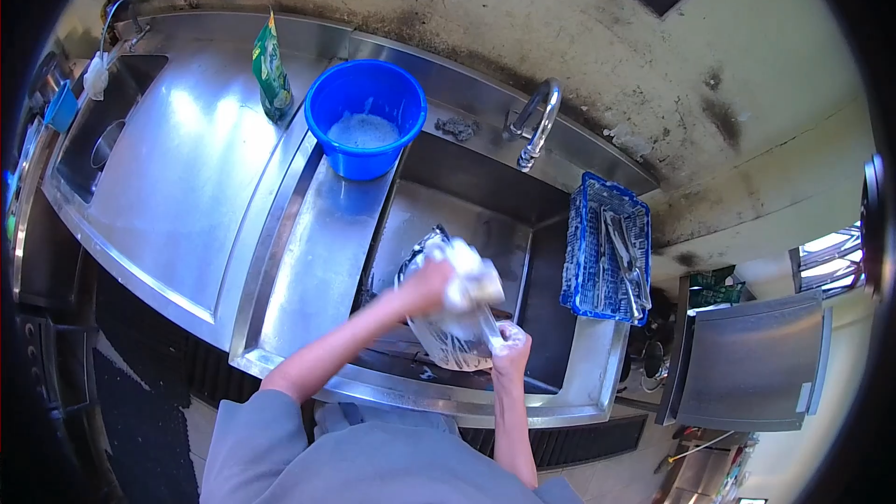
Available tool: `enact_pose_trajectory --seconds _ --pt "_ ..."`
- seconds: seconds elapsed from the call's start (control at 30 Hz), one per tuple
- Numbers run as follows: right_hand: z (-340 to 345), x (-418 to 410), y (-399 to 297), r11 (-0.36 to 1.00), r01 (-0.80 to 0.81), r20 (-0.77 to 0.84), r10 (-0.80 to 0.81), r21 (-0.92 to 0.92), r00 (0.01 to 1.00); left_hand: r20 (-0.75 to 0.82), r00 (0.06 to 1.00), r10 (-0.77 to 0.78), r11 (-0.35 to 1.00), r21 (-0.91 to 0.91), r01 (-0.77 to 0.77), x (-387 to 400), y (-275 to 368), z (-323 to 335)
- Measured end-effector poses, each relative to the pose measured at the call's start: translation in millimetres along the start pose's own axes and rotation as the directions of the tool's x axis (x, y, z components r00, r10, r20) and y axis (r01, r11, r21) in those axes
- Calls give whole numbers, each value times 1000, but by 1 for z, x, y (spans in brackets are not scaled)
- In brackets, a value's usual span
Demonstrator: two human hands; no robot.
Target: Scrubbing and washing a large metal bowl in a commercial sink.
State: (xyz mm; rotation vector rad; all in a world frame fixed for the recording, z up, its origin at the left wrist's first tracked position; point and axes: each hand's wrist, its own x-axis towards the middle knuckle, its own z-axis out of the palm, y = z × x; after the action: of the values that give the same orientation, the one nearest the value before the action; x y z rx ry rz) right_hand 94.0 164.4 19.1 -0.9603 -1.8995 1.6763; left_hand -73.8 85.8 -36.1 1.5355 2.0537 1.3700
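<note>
My left hand, blurred by motion, is closed around a foam-covered sponge above the sink basin. Thick white suds hide most of the sponge. My right hand, soapy at the fingers, grips the lower end of a pale narrow utensil, whose upper end disappears under the foam. Below and behind both hands a rounded, suds-streaked vessel sits tilted in the basin. Its dark edge shows up and left of my left hand; its exact kind is hidden.
A blue plastic bucket of sudsy water stands at the basin's left. A green refill pouch is behind it. A steel scourer and gooseneck faucet line the back ledge. At right, a blue basket holds metal utensils.
</note>
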Motion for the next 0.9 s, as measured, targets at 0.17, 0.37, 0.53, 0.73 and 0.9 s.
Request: enact_pose_trajectory --seconds 0.17,0.37,0.53,0.73,0.9 --pt "-13 0 3 998 16 0 -16 63 1000 29 972 -232 970 80 229 25 -32 -16" --pt "-4 -10 11 978 -22 -190 62 206 980 265 887 378 851 279 -446 12 85 -8" --pt "-8 -12 5 996 -22 -30 24 87 999 172 979 -107 933 -324 159 29 -25 -35" --pt "-20 -3 10 993 -85 -58 89 80 994 298 942 -155 984 132 120 19 52 -18" --pt "-7 -9 25 984 15 -117 7 179 993 14 944 330 928 180 -327 -8 77 6"
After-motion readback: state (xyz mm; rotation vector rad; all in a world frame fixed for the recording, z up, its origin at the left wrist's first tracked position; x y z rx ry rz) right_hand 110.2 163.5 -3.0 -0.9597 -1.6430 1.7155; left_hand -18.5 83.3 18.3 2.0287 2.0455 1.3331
